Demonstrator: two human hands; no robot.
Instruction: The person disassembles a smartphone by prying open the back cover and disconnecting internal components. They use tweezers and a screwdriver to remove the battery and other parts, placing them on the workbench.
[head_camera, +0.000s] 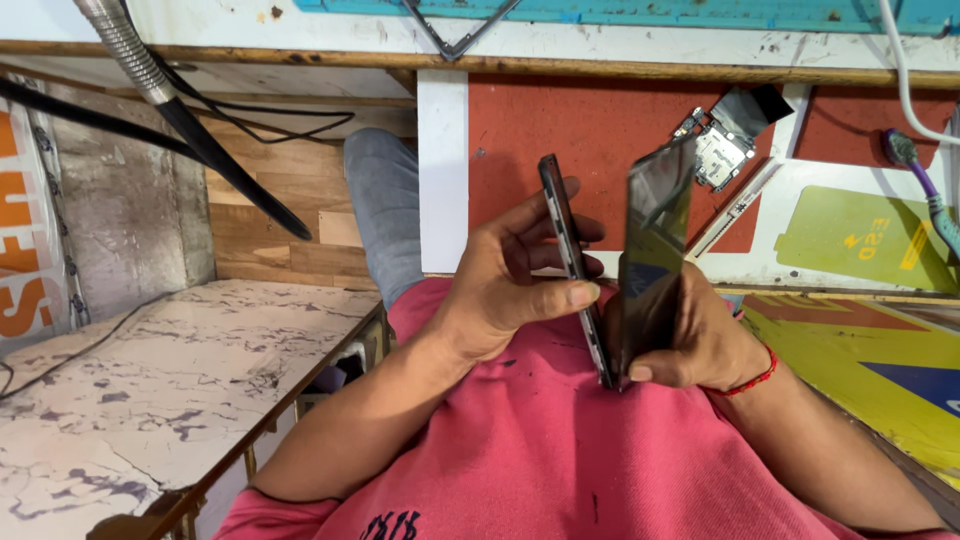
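Nearest us, over the pink shirt (560, 450), our left hand (505, 285) is closed around a thin phone frame (577, 270), thumb pressed on its near edge, fingers curled behind it. At three o'clock from it, our right hand (700, 345) pinches the lower end of a dark glossy screen panel (655, 255). The two parts meet at the bottom and splay apart toward twelve o'clock, like an open book. We judge the step in hand to be parting panel from frame; the next move calls for a gentle, even pull without flexing the glass. Open room lies at nine o'clock, above the marbled shelf (150, 390). Farther off, at one o'clock, a small circuit board (722, 150) rests on the red counter (590, 120), near the panel's tip, with a cable (925, 180) at the counter's far right.
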